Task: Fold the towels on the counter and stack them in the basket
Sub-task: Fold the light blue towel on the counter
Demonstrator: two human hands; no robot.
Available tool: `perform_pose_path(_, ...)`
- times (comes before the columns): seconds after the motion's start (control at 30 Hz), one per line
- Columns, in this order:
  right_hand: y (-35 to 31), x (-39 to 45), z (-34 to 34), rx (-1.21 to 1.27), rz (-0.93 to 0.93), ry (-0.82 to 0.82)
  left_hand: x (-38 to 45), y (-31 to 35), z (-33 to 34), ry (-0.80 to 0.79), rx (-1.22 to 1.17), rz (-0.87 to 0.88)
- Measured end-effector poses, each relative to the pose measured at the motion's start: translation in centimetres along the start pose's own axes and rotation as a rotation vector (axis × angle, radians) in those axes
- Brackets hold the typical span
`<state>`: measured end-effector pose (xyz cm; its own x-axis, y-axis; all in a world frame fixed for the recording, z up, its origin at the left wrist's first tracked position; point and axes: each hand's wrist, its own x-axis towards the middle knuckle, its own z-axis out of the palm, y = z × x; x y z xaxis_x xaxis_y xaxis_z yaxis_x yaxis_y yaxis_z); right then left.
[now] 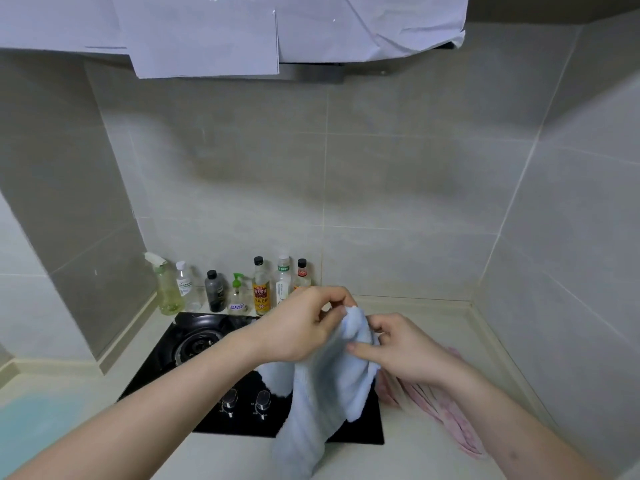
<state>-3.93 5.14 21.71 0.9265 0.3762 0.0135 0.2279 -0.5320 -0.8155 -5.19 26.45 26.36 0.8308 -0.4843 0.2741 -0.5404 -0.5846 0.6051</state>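
Observation:
A light blue towel (325, 386) hangs in the air above the black stove (194, 344), bunched at its top and trailing down to the counter's front. My left hand (298, 327) pinches the towel's top edge. My right hand (398, 348) grips the towel just to the right of that, with the thumb laid across the cloth. A pink towel (436, 407) lies on the counter under my right forearm, partly hidden by it. No basket is in view.
Several bottles (259, 289) stand in a row along the tiled back wall behind the stove. Two stove knobs (246, 401) sit at its front. A pale blue patch (31, 424) shows on the counter at far left. The walls close in on the right.

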Motion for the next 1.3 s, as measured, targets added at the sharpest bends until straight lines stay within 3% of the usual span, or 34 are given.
perform_pose_path(0.1,0.3,0.3,-1.4,-0.037,-0.047,0.025,0.5,-0.7,-1.6,-0.032,0.12,0.018)
perform_pose_path(0.27,0.4,0.8,-4.7,-0.064,-0.075,-0.017,0.1,-3.7,-2.7,-0.287,0.425,-0.098)
perform_pose_path(0.4,0.3,1.9,-8.0,-0.177,-0.025,0.044,0.8,-6.1,-4.4,-0.306,0.411,-0.221)
perform_pose_path(0.53,0.5,4.1,-11.4,-0.233,-0.006,0.163,3.2,-6.1,-7.5,-0.1,0.113,-0.261)
perform_pose_path(0.7,-1.2,7.2,-15.7,-0.238,-0.016,0.422,8.4,-4.7,-11.2,0.231,0.165,-0.194)
perform_pose_path(0.9,-5.3,9.1,-19.6,-0.163,-0.154,0.653,12.0,-1.3,-14.9,0.552,0.191,-0.11)
perform_pose_path(1.1,-6.8,7.6,-21.3,0.006,-0.291,0.802,11.4,1.6,-16.4,0.642,0.188,0.017)
perform_pose_path(1.3,-4.7,3.3,-19.2,0.062,-0.34,0.845,7.2,4.5,-14.3,0.537,0.119,0.082)
